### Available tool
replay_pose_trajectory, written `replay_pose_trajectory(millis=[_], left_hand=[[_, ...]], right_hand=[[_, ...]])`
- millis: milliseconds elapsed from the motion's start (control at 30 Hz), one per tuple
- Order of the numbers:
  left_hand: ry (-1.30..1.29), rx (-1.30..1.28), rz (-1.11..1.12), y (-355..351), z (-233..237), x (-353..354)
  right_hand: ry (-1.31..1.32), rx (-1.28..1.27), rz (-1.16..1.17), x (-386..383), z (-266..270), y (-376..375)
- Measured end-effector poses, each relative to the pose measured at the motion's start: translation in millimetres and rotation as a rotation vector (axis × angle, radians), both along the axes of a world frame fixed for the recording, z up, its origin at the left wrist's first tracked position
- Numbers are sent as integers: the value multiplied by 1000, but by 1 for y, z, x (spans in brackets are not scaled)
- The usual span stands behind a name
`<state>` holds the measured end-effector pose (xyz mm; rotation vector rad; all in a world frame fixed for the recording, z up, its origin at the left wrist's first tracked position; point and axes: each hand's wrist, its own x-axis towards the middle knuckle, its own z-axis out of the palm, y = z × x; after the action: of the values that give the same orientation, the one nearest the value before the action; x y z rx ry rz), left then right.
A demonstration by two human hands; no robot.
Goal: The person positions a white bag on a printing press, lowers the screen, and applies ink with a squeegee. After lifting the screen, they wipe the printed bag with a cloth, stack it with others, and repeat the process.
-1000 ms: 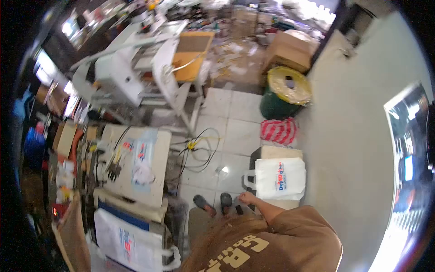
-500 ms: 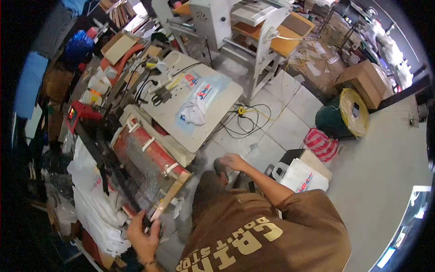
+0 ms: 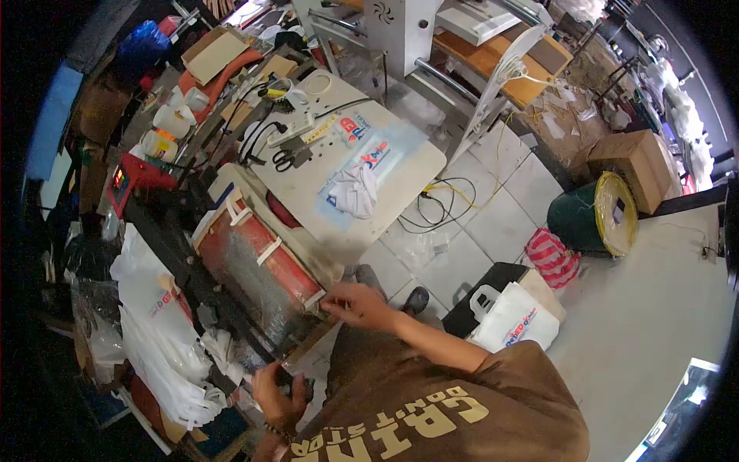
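My left hand [image 3: 281, 396] is at the near end of a long black bar [image 3: 223, 316], its fingers curled round a dark handle [image 3: 306, 389] that is partly hidden. My right hand [image 3: 362, 304] is at the near right corner of a red board [image 3: 289, 269] with white tape strips and clear plastic over it. The fingers of that hand are bent close together, and what they pinch is too small to make out. Beyond the bar is a red control box [image 3: 142, 181] with a lit display. A stack of white bags [image 3: 158, 323] lies to the left of the bar.
A pale table [image 3: 308, 181] bears scissors [image 3: 285, 159], a white cloth [image 3: 354, 191], a power strip and a printed sheet. Cables [image 3: 446, 204] lie on the tiles. At right are a printed white bag [image 3: 519, 319], a striped bundle [image 3: 553, 258], a green bin [image 3: 573, 215] and a carton [image 3: 631, 165].
My right hand has moved left, from in front of my leg to the red board's corner. My left hand has shifted slightly right along with the view.
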<state>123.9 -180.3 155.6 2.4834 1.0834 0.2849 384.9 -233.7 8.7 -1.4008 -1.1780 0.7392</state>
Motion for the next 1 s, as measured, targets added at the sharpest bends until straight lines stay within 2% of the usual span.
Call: replay_pose_trajectory(millis=[133, 200, 267, 333, 400, 467, 533, 567, 600, 633, 700, 833, 900, 933, 1000], left_hand=[[-63, 51, 19, 0, -7, -2], [-48, 78, -6, 4, -7, -5], [-21, 80, -9, 5, 8, 8], [4, 79, -5, 17, 10, 19], [-102, 338, -55, 46, 8, 29], [-227, 184, -10, 66, 28, 73], [-273, 39, -112, 75, 53, 125], [-256, 79, -244, 81, 53, 145], [-236, 118, -377, 83, 52, 160], [-233, 115, -376, 81, 50, 171], [-186, -79, -552, 75, 44, 185], [3, -236, -593, 67, 12, 186], [442, -420, -659, 77, -9, 174], [464, -449, -675, 79, -13, 172], [502, -310, -674, 77, -17, 170]], right_hand=[[-3, 8, -21, 12, -19, -1], [-261, -91, -96, 38, -55, 4], [-251, -54, -311, 67, -57, 1], [-284, -177, -347, 99, -63, 3], [-281, -195, -349, 121, -79, 1], [-279, -213, -344, 133, -82, -1], [-447, -286, -314, 140, -78, 0], [-448, -290, -309, 141, -77, 3], [-577, -248, -410, 141, -76, 6], [-705, -202, -514, 144, -76, 9], [-688, -299, -496, 148, -93, 12], [-619, -444, -426, 157, -100, 11], [-636, -411, -339, 162, -108, 7], [-639, -391, -303, 169, -112, 6], [-639, -344, -212, 195, -115, 8]])
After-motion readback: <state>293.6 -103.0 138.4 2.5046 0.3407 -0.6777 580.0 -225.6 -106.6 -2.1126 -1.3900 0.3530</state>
